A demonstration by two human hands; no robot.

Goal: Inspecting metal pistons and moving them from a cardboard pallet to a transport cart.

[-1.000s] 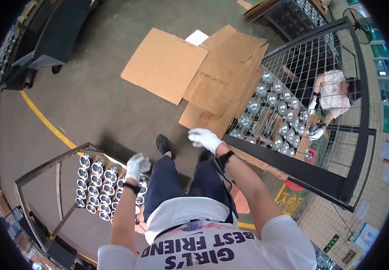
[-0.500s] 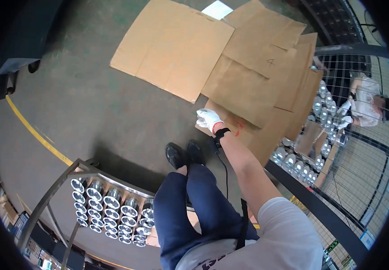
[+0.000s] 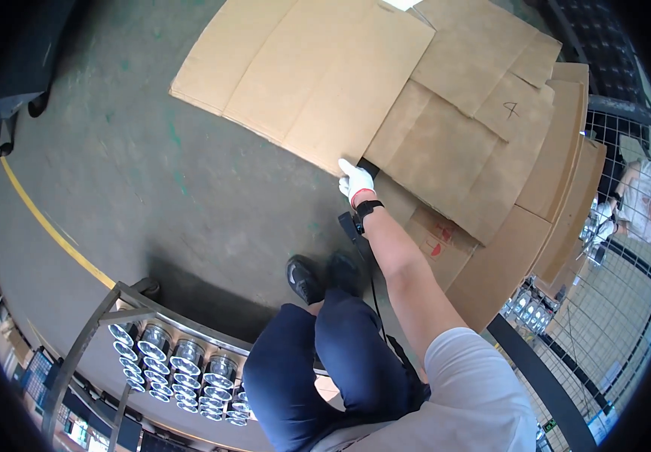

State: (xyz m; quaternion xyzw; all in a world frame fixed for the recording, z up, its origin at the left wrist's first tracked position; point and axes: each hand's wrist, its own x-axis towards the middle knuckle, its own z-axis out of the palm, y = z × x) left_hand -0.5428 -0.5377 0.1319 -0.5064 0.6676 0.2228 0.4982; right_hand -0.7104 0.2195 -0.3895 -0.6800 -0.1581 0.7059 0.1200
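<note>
My right hand (image 3: 357,181), in a white glove with a dark band at the wrist, grips the near corner of a flat brown cardboard sheet (image 3: 303,75). Its thumb lies over the top face; the fingers underneath are mostly hidden. A dark gap shows below the sheet's edge beside the hand. To the right, overlapping cardboard pieces (image 3: 446,151) lie spread out, one with red marks near my forearm. A white sheet (image 3: 402,3) peeks out at the far edge of the cardboard. My left hand is out of view.
Left of my legs stands a metal-framed cart (image 3: 182,331) with rows of shiny round-ended glass-like pieces. A wire mesh fence (image 3: 604,301) runs along the right, with a gloved co-worker (image 3: 638,203) behind it. A yellow line (image 3: 54,230) marks the floor at left.
My right hand has moved forward to the cardboard sheet's near corner and closed on it. The whole view has shifted, with the cardboard appearing larger.
</note>
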